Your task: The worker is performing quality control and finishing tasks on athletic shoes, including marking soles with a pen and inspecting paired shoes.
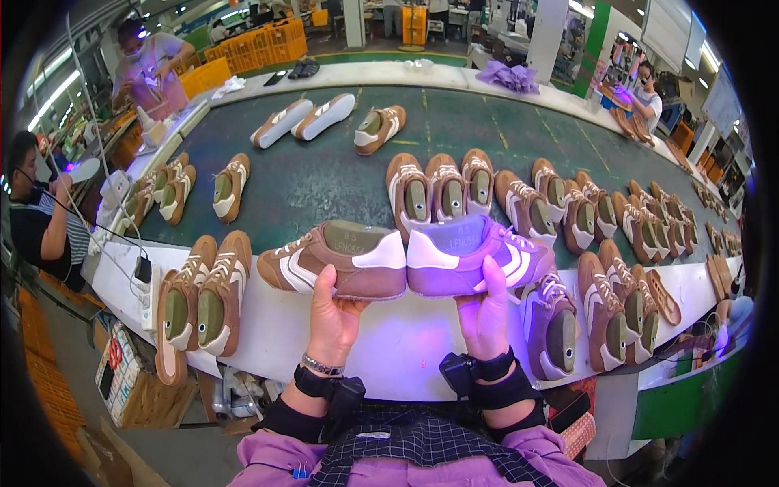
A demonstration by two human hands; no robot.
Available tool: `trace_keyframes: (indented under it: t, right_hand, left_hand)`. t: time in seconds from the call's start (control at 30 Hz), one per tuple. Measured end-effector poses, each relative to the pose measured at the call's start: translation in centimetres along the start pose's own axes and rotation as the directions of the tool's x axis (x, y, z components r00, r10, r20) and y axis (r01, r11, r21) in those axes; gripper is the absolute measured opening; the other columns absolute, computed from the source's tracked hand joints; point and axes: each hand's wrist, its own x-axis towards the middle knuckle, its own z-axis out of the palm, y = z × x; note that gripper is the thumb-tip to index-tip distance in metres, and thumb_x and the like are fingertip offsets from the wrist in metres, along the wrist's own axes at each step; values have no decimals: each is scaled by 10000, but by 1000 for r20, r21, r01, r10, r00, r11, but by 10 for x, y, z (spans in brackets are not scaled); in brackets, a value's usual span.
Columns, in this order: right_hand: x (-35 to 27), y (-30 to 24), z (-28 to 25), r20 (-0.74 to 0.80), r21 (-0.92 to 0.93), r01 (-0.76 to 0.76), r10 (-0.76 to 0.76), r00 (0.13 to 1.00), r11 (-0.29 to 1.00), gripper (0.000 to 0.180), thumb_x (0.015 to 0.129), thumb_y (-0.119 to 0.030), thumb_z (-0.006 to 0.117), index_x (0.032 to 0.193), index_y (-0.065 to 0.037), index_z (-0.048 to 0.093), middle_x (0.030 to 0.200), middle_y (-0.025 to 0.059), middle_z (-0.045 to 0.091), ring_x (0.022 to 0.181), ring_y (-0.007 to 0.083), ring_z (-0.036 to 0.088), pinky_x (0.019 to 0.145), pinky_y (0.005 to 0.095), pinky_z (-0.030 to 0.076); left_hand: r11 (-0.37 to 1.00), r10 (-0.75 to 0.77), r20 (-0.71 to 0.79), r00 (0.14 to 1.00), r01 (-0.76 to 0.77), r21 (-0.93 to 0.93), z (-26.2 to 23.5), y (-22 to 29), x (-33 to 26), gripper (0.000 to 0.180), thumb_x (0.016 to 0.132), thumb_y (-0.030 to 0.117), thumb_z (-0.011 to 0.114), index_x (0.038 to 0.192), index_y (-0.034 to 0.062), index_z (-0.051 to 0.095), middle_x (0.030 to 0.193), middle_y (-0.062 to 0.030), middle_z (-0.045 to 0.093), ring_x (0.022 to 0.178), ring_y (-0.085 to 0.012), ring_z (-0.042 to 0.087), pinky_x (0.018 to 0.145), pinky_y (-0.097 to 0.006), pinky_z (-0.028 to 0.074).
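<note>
My left hand holds a brown sneaker upper with white side stripes and heel patch, its toe to the left. My right hand grips a matching sneaker upper, toe to the right, tinted purple by a light. Both are raised side by side, heels touching or nearly so, thumbs on the near sides. An olive-green shoe last fills the left one, and another last fills the right one. My fingers behind and below them are mostly hidden.
Below is a white ledge bordering a dark green conveyor belt. Lasted shoes and a brown sole stand left; more shoes stand right. Several rows sit beyond. Co-workers work along the left and far right.
</note>
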Motion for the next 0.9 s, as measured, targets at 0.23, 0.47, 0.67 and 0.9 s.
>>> trace_keyframes:
  t: [0.23, 0.47, 0.67, 0.9]
  right_hand:
    - [0, -3, -8, 15, -37, -2, 3, 1000, 999, 373, 858, -195, 610, 1189, -77, 485, 1125, 39, 561, 1042, 164, 553, 928, 355, 441]
    - [-7, -7, -8, 14, -94, 54, -53, 999, 994, 377, 855, -162, 613, 1200, -84, 481, 1108, 19, 560, 1025, 142, 554, 906, 326, 444]
    - [-10, -8, -12, 28, -128, 44, -40, 999, 991, 396, 882, -203, 576, 1235, -71, 454, 1144, 49, 566, 1054, 172, 552, 943, 356, 421]
    - [-15, -19, 0, 45, 20, -82, 81, 996, 996, 488, 865, -241, 583, 1288, -68, 411, 1225, 83, 528, 1115, 213, 526, 989, 372, 397]
  left_hand:
    - [983, 47, 28, 998, -51, 178, 2, 10, -7, 532, 855, 370, 551, 1280, 84, 405, 1198, -82, 547, 1072, -211, 567, 867, -376, 512]
    - [966, 61, 55, 997, -73, 248, 8, 15, -17, 532, 843, 362, 557, 1274, 85, 413, 1182, -86, 556, 1060, -210, 575, 853, -375, 520]
    - [970, 46, 24, 999, -50, 239, 3, 10, -18, 523, 850, 360, 545, 1268, 75, 415, 1178, -82, 559, 1053, -206, 579, 843, -365, 526]
    - [998, 41, -26, 999, -40, 49, -4, 12, -21, 538, 849, 371, 525, 1273, 54, 428, 1184, -120, 558, 1024, -243, 588, 890, -416, 480]
